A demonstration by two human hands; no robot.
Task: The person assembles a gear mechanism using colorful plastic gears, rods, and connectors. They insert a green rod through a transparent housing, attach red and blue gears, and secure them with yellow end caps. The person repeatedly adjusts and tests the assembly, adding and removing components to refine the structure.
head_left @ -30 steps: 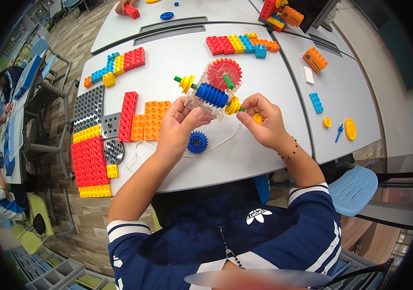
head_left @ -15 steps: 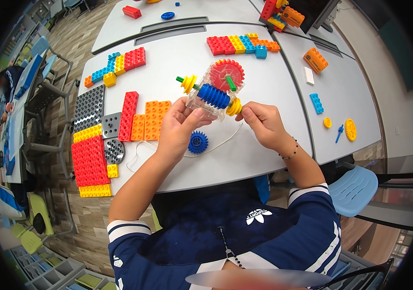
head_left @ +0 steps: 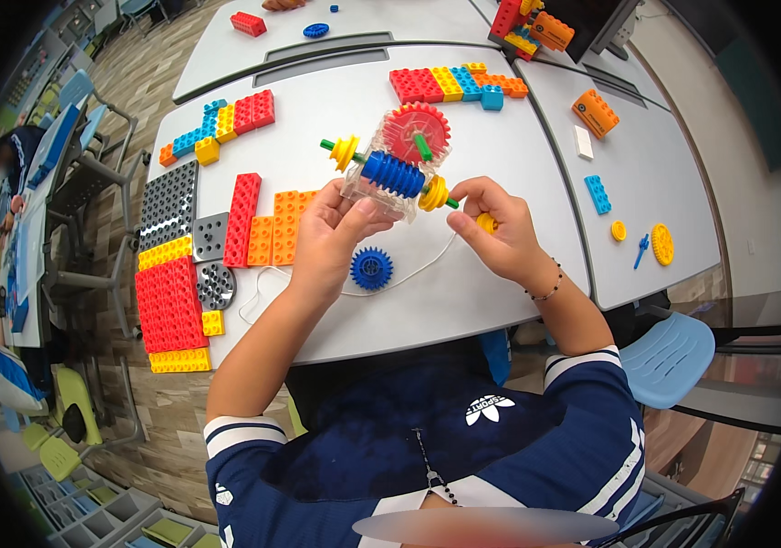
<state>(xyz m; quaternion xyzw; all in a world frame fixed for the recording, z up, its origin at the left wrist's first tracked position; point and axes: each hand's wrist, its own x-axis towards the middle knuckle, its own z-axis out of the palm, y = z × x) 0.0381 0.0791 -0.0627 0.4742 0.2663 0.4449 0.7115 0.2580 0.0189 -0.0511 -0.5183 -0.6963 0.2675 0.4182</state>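
Observation:
My left hand point(head_left: 331, 224) grips a clear plastic gearbox point(head_left: 365, 190) from below, held up over the table. A blue worm gear point(head_left: 393, 174) sits in it on a green axle, with a yellow pulley point(head_left: 344, 152) on the left end and another yellow pulley point(head_left: 434, 194) on the right. Above the worm is a red gear point(head_left: 416, 133) on its own green axle. My right hand point(head_left: 503, 233) is closed around a small yellow round piece point(head_left: 487, 223), its fingertips beside the axle's right tip. White string point(head_left: 418, 273) runs to this hand. A blue gear point(head_left: 372, 268) lies below.
Red, orange, yellow and dark bricks and plates point(head_left: 171, 301) cover the table's left side. Two brick rows point(head_left: 242, 116) point(head_left: 445, 84) lie farther back. On the right table are an orange block point(head_left: 596, 112), a blue brick point(head_left: 597, 194) and a yellow gear point(head_left: 662, 245). Another person's hand point(head_left: 283, 4) shows at the far edge.
The gearbox has shifted slightly left and up. My right fingers have come off the right pulley, baring the green axle tip, and a yellow piece now shows in that hand.

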